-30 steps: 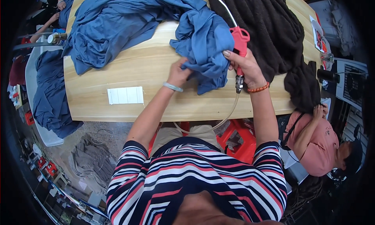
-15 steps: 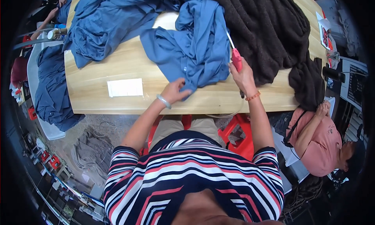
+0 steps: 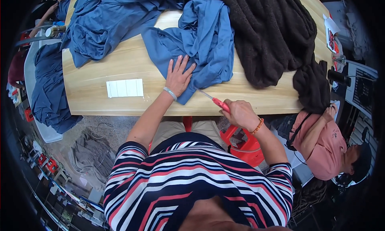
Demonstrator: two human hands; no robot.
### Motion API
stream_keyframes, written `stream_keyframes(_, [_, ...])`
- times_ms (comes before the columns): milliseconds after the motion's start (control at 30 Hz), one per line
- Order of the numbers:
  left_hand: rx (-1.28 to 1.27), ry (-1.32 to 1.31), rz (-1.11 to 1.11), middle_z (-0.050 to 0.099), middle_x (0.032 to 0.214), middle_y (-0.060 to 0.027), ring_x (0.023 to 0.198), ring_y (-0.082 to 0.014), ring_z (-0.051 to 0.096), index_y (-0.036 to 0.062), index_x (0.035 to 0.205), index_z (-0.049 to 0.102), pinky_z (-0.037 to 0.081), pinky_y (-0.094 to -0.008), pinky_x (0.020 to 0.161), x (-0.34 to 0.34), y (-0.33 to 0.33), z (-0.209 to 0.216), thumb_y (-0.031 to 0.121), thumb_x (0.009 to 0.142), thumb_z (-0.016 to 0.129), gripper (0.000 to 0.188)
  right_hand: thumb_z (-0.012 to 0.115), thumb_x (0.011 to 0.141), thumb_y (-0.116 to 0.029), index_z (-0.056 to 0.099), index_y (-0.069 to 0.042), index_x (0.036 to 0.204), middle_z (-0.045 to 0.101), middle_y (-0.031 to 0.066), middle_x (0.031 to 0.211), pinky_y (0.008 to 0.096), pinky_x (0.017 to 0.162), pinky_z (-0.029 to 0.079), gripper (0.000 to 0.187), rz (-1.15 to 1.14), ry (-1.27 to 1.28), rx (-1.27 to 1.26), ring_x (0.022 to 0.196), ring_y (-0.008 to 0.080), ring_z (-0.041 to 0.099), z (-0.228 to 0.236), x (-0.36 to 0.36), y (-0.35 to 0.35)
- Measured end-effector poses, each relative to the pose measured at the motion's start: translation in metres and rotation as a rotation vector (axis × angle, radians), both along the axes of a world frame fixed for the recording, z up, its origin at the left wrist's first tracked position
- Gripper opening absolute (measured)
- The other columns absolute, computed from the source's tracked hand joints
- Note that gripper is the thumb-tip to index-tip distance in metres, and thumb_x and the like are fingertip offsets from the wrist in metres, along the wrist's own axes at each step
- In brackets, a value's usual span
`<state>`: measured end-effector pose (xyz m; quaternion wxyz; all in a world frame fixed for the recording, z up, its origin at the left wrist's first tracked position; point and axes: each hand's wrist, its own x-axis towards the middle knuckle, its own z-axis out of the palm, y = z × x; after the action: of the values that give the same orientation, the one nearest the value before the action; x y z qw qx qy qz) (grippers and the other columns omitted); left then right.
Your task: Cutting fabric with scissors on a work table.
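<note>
Two hands are seen at centre frame: the left hand [image 3: 179, 76] is pressed flat, fingers spread, on blue cloth [image 3: 200, 42], while the right hand [image 3: 240, 114] is clenched around red-handled scissors [image 3: 214, 100] just beside the cloth's lower edge. One pale wooden table [image 3: 100, 66] is draped with soft blue folds and one fuzzy dark-brown fabric [image 3: 272, 34], upper right. One white card [image 3: 124, 88] lies left.

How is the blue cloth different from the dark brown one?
The blue cloth looks thin and smooth; the brown cloth looks thick and fuzzy. The left hand presses flat on the blue cloth, while no hand touches the brown cloth. The brown cloth droops over the table edge; the blue cloth beside it stops there. Both lie rumpled on the table.
</note>
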<state>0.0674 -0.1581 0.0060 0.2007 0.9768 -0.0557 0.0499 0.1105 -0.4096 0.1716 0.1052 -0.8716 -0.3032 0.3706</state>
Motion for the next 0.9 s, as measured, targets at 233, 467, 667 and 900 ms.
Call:
stream_keyframes(233, [-0.099, -0.008, 0.057, 0.048, 0.138, -0.0111, 0.127, -0.0286, 0.041, 0.0148, 0.123, 0.061, 0.028, -0.0481, 0.106, -0.013, 0.003, 0.014, 0.026, 0.087, 0.064, 0.038, 0.061, 0.088, -0.027, 0.058, -0.004, 0.099, 0.063, 0.0223, 0.072, 0.0478, 0.067, 0.049, 0.026, -0.027, -0.023, 0.004, 0.072, 0.04, 0.063, 0.003, 0.024, 0.021])
stream_keyframes(467, [-0.789, 0.11, 0.765, 0.068, 0.073, -0.0101, 0.064, -0.0149, 0.063, -0.0025, 0.092, 0.065, 0.049, -0.028, 0.059, 0.061, 0.017, 0.023, 0.035, 0.083, 0.073, 0.04, 0.061, 0.089, -0.024, 0.055, -0.006, 0.104, 0.062, 0.0221, 0.073, 0.0486, 0.066, 0.046, 0.023, -0.168, -0.036, 0.179, 0.073, 0.0414, 0.062, -0.004, 0.029, 0.027])
stream_keyframes(667, [-0.999, 0.395, 1.091, 0.066, 0.068, -0.0147, 0.069, -0.0244, 0.067, -0.0005, 0.088, 0.064, 0.052, -0.0322, 0.059, 0.1, 0.046, 0.003, 0.032, 0.089, 0.065, 0.033, 0.061, 0.09, -0.023, 0.054, -0.006, 0.105, 0.061, 0.0231, 0.073, 0.0495, 0.066, 0.045, 0.024, -0.205, -0.017, 0.193, 0.074, 0.0431, 0.06, -0.004, 0.032, 0.033])
stream_keyframes(900, [-2.189, 0.389, 1.007, 0.051, 0.12, -0.0316, 0.111, -0.054, 0.053, -0.0056, 0.115, 0.044, 0.053, -0.0564, 0.089, 0.061, 0.066, -0.007, 0.027, 0.099, 0.05, 0.037, 0.058, 0.09, -0.027, 0.056, -0.006, 0.097, 0.063, 0.0209, 0.072, 0.0485, 0.067, 0.049, 0.022, -0.118, -0.077, 0.107, 0.071, 0.0395, 0.064, -0.002, 0.045, 0.042])
